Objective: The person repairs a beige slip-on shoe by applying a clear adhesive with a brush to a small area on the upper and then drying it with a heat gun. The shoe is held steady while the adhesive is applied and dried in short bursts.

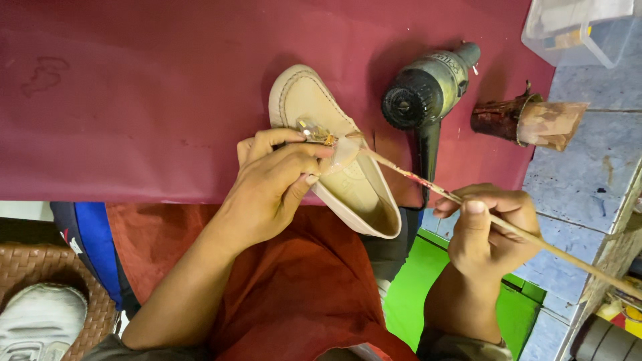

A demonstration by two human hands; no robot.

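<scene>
My left hand, right hand: bare, no rings. Forearms uncovered. Rust-red apron over lap, grey cuff near elbow.

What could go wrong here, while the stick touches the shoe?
1. The long thin wooden stick, stained dark, may smear the beige leather loafer.
2. The left hand holds the metal ornament beside the tip; fingers may get sticky.
3. The loafer overhangs the maroon table and might slip.

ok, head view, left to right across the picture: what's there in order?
White shoe on a woven mat → left hand gripping the beige loafer → black heat gun → right hand holding a thin stick → stained glue can → clear plastic box.
</scene>
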